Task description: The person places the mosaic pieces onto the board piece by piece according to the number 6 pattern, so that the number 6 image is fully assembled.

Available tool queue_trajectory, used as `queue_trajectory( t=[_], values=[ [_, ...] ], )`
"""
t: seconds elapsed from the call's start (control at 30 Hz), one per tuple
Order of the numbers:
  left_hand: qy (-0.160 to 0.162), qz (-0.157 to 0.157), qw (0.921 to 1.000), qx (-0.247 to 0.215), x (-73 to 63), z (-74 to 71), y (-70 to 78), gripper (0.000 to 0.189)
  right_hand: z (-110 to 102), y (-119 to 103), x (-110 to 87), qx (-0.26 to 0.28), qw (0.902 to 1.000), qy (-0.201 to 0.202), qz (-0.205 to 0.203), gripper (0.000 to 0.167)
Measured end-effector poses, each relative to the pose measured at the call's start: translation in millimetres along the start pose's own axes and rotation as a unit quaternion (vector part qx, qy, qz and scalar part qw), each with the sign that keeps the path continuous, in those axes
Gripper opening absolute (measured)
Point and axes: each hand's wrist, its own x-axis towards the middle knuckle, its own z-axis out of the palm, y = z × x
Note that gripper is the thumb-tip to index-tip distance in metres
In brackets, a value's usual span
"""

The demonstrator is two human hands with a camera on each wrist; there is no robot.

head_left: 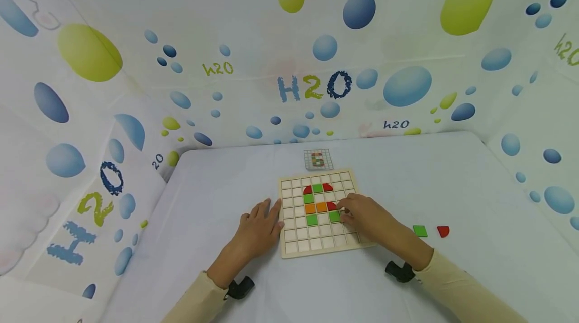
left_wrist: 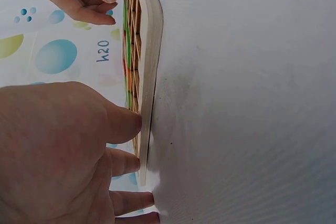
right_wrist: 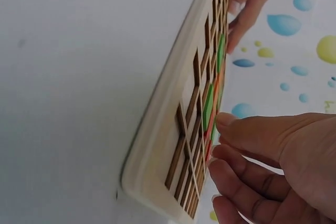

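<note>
A wooden grid board lies on the white cloth, with green, orange and red tiles set in several of its cells. My right hand is over the board's right side, thumb and fingertips pinching at the corner of a red quarter-round tile. That tile sits beside an orange square tile and above a green square tile. My left hand rests at the board's left edge, fingers extended; the left wrist view shows its thumb against the wooden rim.
Behind the board lies a small gridded card with a coloured pattern. To the right of my right forearm are a loose green square tile and a loose red quarter-round tile. A patterned curtain hangs behind the table.
</note>
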Motion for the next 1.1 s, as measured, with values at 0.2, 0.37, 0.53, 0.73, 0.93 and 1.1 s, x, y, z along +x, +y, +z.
queue_trajectory(
  t=[0.2,0.37,0.53,0.73,0.93,1.1],
  values=[
    [-0.007,-0.004,1.0000,0.005,-0.8,-2.9,1.5,0.059,-13,14,-5.3,0.005,1.0000,-0.001,0.005,0.027],
    [-0.005,-0.003,1.0000,0.004,-1.8,-2.7,1.3,0.059,-22,28,-12.3,0.012,0.9997,0.000,0.021,0.029],
    [-0.005,-0.001,1.0000,0.004,-2.2,-1.8,0.6,0.059,-33,43,-23.1,0.020,0.9992,0.012,0.031,0.031],
    [-0.001,0.002,1.0000,0.008,-2.5,-0.5,-0.4,0.059,-43,64,-40.5,0.023,0.9985,0.040,0.030,0.032],
    [0.001,0.003,1.0000,0.004,-2.4,-1.2,-0.4,0.059,-50,82,-55.2,0.034,0.9971,0.043,0.053,0.033],
    [0.003,0.003,1.0000,0.003,-0.9,-0.3,-0.6,0.059,-54,100,-69.4,0.038,0.9957,0.034,0.077,0.036]
  ],
)
